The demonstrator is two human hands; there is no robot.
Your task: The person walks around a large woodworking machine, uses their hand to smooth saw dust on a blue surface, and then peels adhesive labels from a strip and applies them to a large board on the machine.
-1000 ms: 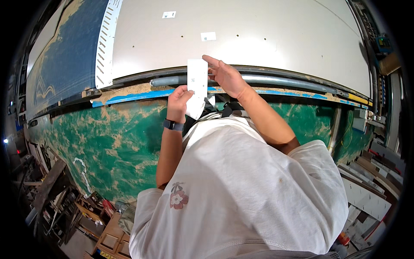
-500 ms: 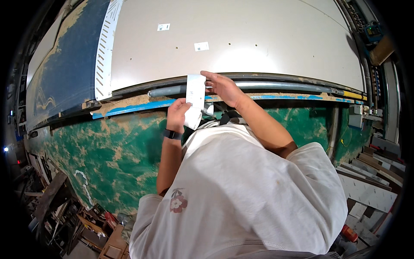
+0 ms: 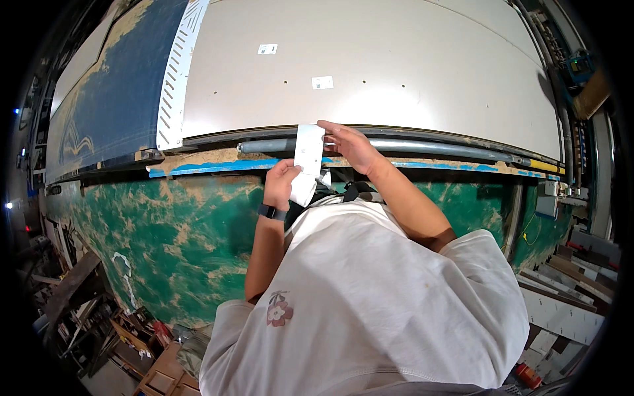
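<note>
A strip of white labels (image 3: pixel 309 148) hangs between my hands, in front of the near edge of the large pale panel (image 3: pixel 396 46). My left hand (image 3: pixel 281 185), with a dark watch at the wrist, pinches the strip's left edge with the thumb on its face. Below that thumb the strip curls down toward my waist. My right hand (image 3: pixel 355 148) is at the strip's upper right edge, fingers stretched and somewhat apart. Its index fingertip reaches the top corner; the strip may hide other fingertips. Two small white labels, one a stuck label (image 3: pixel 322 82), lie on the panel.
A grey metal roller (image 3: pixel 429 149) and a dusty blue rail (image 3: pixel 218 166) run along the panel's near edge. To the left are a slotted white strip (image 3: pixel 173 86) and a dusty dark blue surface (image 3: pixel 125 72). Stacked boards (image 3: pixel 561 310) lie at lower right.
The whole view has shifted, so the panel, rail and hands sit slightly lower and further right. Both hands keep nearly the same place on the label strip.
</note>
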